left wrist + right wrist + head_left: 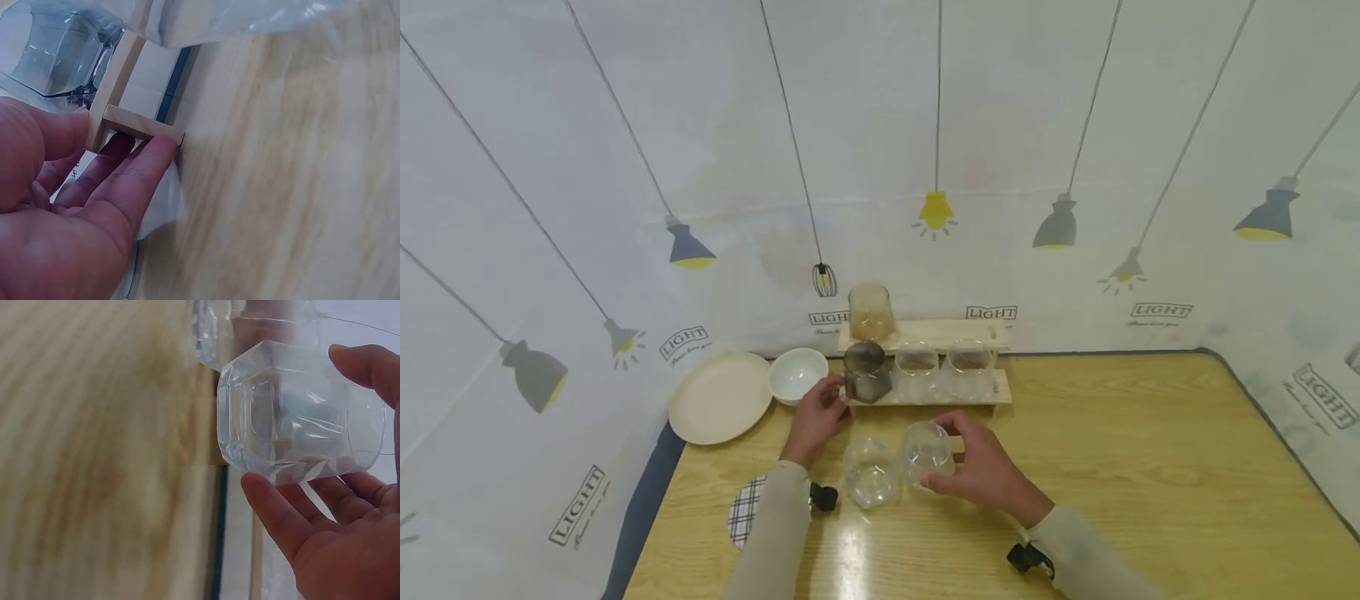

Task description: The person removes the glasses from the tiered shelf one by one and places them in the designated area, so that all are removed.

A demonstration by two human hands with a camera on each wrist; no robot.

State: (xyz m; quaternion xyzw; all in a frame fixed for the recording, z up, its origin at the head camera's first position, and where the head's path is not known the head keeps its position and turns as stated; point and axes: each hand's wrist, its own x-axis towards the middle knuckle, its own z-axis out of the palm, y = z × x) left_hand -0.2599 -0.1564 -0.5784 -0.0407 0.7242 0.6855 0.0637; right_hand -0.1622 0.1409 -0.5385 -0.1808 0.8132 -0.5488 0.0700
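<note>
Right hand (988, 467) clamped round a clear glass (925, 454), left hand (816, 421) pinching the wooden rack (951, 332) by its end.
That glass is in front of the rack, near a second glass (870, 472); the rack stands along the tabletop's (1112, 467) back edge.

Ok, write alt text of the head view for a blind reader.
A person's right hand holds a clear glass beside another clear glass on a table, while the left hand grips the left end of a two-tier wooden rack. It bears a smoky glass, two clear glasses and, above, an amber glass; a plate and bowl sit to its left.
</note>
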